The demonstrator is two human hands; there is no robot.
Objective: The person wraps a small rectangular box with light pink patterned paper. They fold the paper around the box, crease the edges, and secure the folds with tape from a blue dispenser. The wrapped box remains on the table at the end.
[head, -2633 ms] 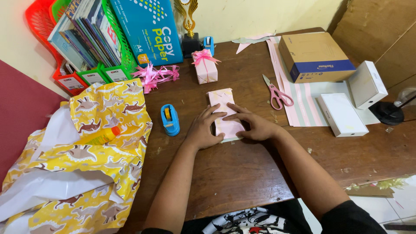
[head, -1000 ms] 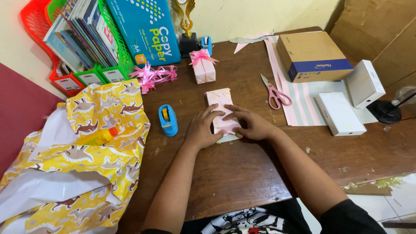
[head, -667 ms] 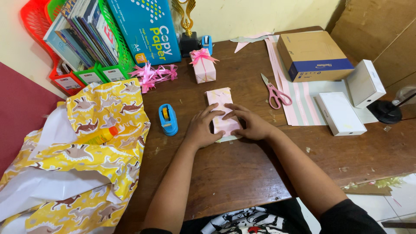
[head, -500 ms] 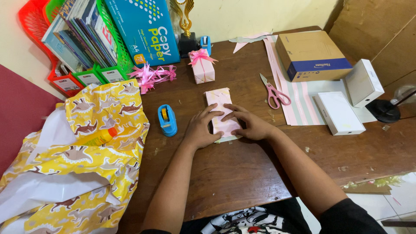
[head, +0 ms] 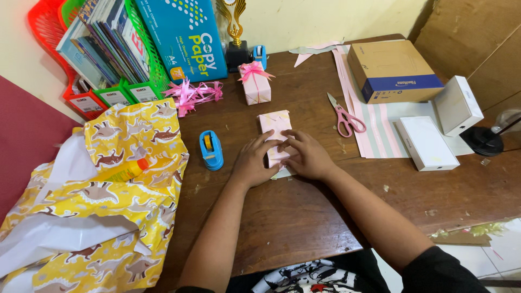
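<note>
Head view: your right hand has slid left over the pink-wrapped box; left hand stays flat, apparently pressing, neither gripping.

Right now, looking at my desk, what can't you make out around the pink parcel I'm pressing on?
- Head view: near end of the pink parcel, covered by left hand and right hand.
- What the parcel contains: paper wraps it.
- Black lamp base: cut by the right edge.
</note>
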